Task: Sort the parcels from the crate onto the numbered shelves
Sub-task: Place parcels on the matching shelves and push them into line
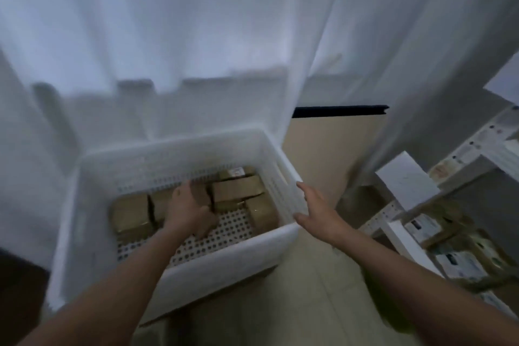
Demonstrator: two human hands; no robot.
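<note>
Suffering from motion blur throughout. Failing to resolve any numbers on the shelves (463,160) at right, and losing their far end past the frame edge. Screening off everything behind with a white curtain (196,22). Covering part of a brown parcel (201,194) with the left hand (188,211).

Reaching down into the white crate (224,267) with the left hand, fingers curling over that parcel near the crate's middle; not being able to tell whether actually gripping it or only touching. Holding the right hand (314,211) flat, fingers straight and spread, carrying nothing, just beside the crate's right wall at the near corner; not being able to tell about contact with the rim.

Housing more brown parcels (130,213) in the crate, lying along the far side at left and at right, leaving the perforated floor bare toward the near wall. Keeping labelled packets (455,261) on the lower shelf levels at right.
</note>
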